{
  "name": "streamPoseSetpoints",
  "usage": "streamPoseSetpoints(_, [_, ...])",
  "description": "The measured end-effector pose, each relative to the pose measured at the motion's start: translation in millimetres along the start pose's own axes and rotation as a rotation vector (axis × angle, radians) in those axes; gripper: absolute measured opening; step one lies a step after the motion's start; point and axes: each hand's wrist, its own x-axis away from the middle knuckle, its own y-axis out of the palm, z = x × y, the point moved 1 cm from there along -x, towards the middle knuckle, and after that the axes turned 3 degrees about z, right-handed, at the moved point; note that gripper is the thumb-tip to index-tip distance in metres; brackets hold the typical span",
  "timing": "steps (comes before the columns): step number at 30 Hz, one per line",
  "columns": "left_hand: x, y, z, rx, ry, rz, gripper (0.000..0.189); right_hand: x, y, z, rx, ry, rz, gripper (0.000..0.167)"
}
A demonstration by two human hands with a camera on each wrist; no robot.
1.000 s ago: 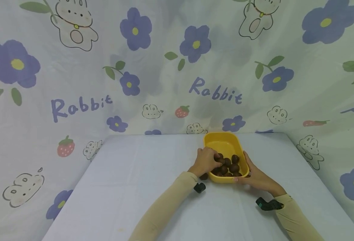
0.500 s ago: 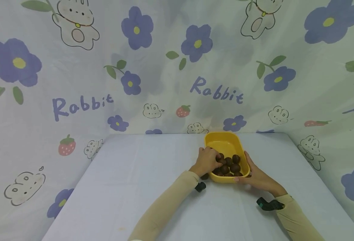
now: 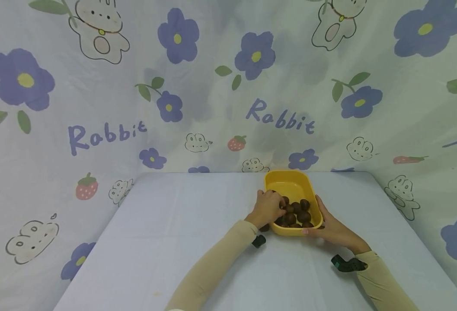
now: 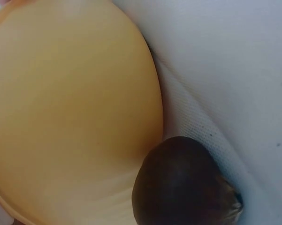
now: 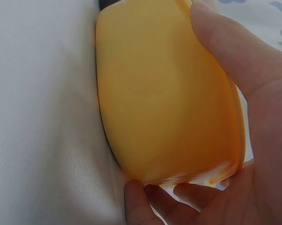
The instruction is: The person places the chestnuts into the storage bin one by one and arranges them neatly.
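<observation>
A yellow plastic basin (image 3: 289, 232), rectangular with rounded corners, stands on the table at right of centre. Several brown chestnuts (image 3: 304, 217) lie in its near half. My left hand (image 3: 268, 208) reaches over the basin's left rim, fingers and thumb curled about a chestnut at their tips, partly hidden. From the right, my right hand (image 3: 334, 230) holds the basin; in the right wrist view its thumb (image 5: 239, 51) lies along one side and its fingers (image 5: 164, 206) bend round another. One more chestnut (image 4: 183, 187) lies outside, against the basin's wall, below the left wrist.
A white cloth (image 3: 166, 242) covers the table. Behind it and at both sides hangs a curtain (image 3: 212, 95) printed with rabbits and flowers. Black wrist devices (image 3: 346, 263) sit on both forearms. The basin is near the table's back edge.
My left fingers have shifted slightly among the chestnuts, and a few of those have moved a little. The right hand and the basin keep their place; the head view has drifted slightly.
</observation>
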Motion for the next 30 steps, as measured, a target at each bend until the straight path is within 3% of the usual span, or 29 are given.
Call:
streamPoseSetpoints(8, [6.2, -0.9, -6.9, 0.040, -0.016, 0.075, 0.019, 0.2, 3, 2, -0.014, 0.005, -0.002, 0.130])
streamPoseSetpoints(15, [12.8, -19.9, -23.3, 0.303, -0.070, 0.152, 0.023, 0.6, 0, 0, -0.007, -0.008, 0.005, 0.130])
streamPoseSetpoints(19, [20.5, -28.7, -35.5, 0.452, -0.141, 0.159, 0.029, 1.1, -1, -2, 0.000, -0.008, 0.004, 0.129])
streamPoseSetpoints(23, [28.4, -33.9, -47.3, 0.543, -0.195, 0.166, 0.035, 1.3, 0, -3, -0.007, 0.006, -0.001, 0.130])
streamPoseSetpoints(30, [40.2, -37.9, -64.4, 0.637, -0.204, 0.233, 0.034, 1.8, 0, -4, -0.004, 0.030, -0.001, 0.132])
